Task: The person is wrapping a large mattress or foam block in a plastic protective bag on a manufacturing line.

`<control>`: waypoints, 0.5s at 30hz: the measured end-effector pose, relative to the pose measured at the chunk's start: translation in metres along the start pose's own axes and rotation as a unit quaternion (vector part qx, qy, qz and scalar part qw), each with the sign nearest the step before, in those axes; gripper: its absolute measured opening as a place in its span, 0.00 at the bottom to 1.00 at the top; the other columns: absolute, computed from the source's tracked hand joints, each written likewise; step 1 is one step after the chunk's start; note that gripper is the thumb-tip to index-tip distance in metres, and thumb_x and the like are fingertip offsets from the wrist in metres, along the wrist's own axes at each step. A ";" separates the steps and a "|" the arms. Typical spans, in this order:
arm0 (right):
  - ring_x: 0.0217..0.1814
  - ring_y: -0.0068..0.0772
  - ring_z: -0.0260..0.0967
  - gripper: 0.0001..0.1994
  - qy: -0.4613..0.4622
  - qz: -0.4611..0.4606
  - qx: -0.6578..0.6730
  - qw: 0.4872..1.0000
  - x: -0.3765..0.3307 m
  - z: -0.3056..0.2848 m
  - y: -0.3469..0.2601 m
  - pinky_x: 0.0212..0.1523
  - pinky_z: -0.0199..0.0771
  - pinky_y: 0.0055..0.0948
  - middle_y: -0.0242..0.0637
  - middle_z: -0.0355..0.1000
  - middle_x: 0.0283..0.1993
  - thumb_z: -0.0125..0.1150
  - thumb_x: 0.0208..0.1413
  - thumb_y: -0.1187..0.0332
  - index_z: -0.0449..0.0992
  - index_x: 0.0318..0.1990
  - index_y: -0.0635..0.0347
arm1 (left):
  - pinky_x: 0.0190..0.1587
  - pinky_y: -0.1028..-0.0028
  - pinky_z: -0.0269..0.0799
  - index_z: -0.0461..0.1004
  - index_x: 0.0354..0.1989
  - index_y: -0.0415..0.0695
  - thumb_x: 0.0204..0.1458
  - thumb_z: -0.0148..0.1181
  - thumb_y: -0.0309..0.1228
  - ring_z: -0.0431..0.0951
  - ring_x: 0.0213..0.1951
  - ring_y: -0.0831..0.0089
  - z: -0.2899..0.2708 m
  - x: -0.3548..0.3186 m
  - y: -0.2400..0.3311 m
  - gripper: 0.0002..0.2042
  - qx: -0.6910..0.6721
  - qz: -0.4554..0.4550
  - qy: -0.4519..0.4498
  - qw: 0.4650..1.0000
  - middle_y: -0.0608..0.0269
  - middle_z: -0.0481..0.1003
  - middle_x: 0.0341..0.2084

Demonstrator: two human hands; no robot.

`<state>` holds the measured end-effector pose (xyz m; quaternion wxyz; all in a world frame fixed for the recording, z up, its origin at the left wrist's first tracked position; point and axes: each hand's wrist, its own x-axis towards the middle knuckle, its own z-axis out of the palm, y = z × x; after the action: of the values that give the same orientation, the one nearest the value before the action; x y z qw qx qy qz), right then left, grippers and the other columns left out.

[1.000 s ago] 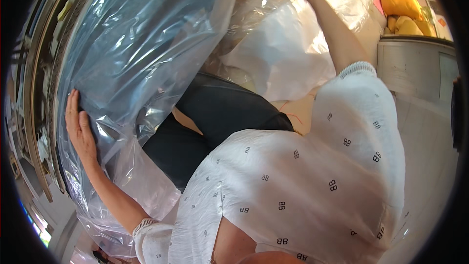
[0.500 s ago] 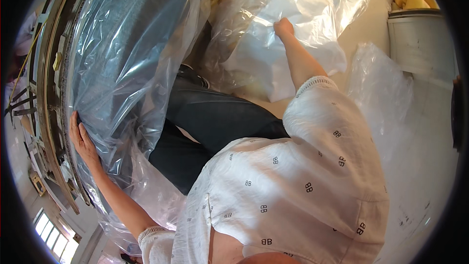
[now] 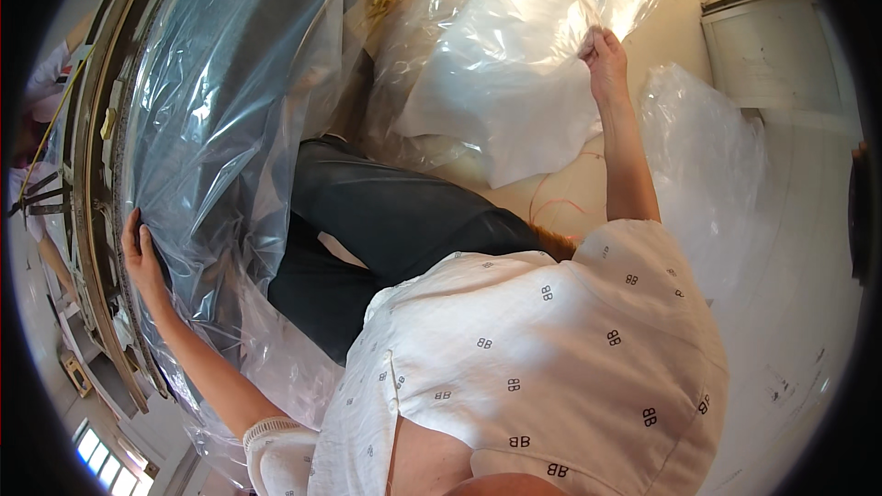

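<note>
Two hands are occupied: the left hand [image 3: 142,257] is pressed flat, fingers spread, on the large plastic cover [image 3: 220,110] at left; the white bag [image 3: 501,101] at upper centre is pinched by the right hand [image 3: 604,55].

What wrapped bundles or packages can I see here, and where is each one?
Large clear plastic wrap: left, over a dark round frame, left hand pressed on it.
White pillow bag: top centre, clear plastic over white filling, right hand gripping it.
Loose clear bag: right, crumpled on the floor.
</note>
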<state>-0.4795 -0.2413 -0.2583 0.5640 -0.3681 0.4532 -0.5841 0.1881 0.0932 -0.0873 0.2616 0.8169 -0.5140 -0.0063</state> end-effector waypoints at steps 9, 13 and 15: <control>0.26 0.19 0.66 0.06 -0.423 0.118 -0.073 0.896 -0.152 0.158 -0.080 0.27 0.67 0.21 0.31 0.68 0.24 0.51 0.49 0.79 0.69 0.35 0.61 | 0.52 0.74 0.60 0.65 0.52 0.41 0.54 0.50 0.39 0.67 0.50 0.72 0.123 -0.010 0.312 0.20 -0.472 0.014 -0.342 0.812 0.60 0.70 0.45; 0.29 0.26 0.67 0.09 -0.604 -0.106 -0.202 0.763 -0.185 0.196 -0.097 0.31 0.67 0.22 0.34 0.70 0.29 0.61 0.45 0.70 0.72 0.34 0.60 | 0.40 0.81 0.65 0.72 0.38 0.39 0.52 0.51 0.32 0.71 0.34 0.78 0.175 -0.018 0.326 0.10 -0.478 -0.033 -0.548 0.686 0.66 0.72 0.32; 0.34 0.31 0.69 0.16 -0.627 -0.134 -0.277 0.715 -0.169 0.189 -0.109 0.36 0.69 0.25 0.37 0.71 0.35 0.66 0.42 0.66 0.71 0.38 0.59 | 0.39 0.81 0.66 0.73 0.35 0.39 0.51 0.50 0.26 0.71 0.33 0.78 0.176 -0.014 0.329 0.06 -0.447 0.014 -0.533 0.718 0.65 0.72 0.32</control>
<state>-0.3219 -0.1007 -0.0812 0.5078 -0.8465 0.0827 -0.1368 -0.1426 -0.0791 -0.1003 0.2789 0.4592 -0.5170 -0.6664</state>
